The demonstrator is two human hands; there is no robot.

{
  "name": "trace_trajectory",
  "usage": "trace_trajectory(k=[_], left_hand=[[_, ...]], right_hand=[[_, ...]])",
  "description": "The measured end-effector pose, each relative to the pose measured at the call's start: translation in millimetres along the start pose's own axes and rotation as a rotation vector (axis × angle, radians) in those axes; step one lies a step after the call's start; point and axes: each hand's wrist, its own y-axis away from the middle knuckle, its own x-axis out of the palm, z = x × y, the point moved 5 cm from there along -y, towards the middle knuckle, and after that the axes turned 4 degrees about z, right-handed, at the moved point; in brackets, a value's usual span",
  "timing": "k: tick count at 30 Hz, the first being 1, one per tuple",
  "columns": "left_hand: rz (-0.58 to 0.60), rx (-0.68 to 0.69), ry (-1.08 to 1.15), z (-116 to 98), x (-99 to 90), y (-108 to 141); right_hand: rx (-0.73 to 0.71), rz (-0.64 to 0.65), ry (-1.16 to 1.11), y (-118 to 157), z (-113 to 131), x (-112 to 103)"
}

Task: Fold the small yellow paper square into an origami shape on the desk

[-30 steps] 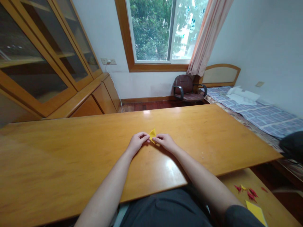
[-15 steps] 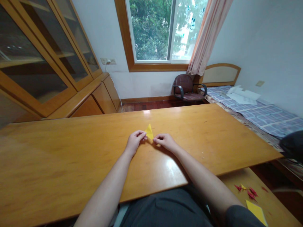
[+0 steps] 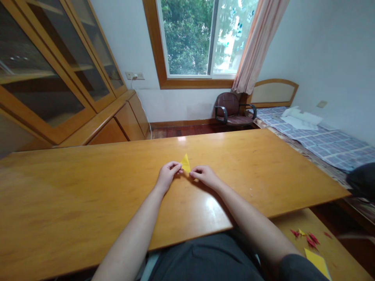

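A small yellow piece of folded paper (image 3: 185, 163), roughly triangular with one point upward, is held between my two hands just above the table. My left hand (image 3: 169, 175) pinches its left edge between thumb and fingers. At the lower right corner, the closed fingertips of my right hand (image 3: 204, 175) grip the same paper. The fine folds are too small to make out.
The wooden table (image 3: 88, 195) spreads around both arms. On a lower surface at right lie several small red and yellow folded papers (image 3: 312, 239) and a yellow paper stack (image 3: 318, 262). Beyond stand a chair (image 3: 228, 109), a bed (image 3: 328, 144) and a glass-door cabinet (image 3: 88, 105).
The yellow paper's upper point has shifted very slightly to the right. Both hands keep nearly the same place and grip.
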Motion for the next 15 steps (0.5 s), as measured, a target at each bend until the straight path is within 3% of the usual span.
trace_trajectory(k=[7,11,15], left_hand=[[-0.076,0.018,0.077,3,-8.2,-2],[0.030,-0.002,0.013,1,-0.1,0],[0.185,-0.002,-0.092,0,12.4,4]], right_hand=[[0.013,-0.045,-0.007,0,-3,-3],[-0.024,-0.098,-0.086,0,3,-6],[-0.041,-0.055,-0.121,0,4,-4]])
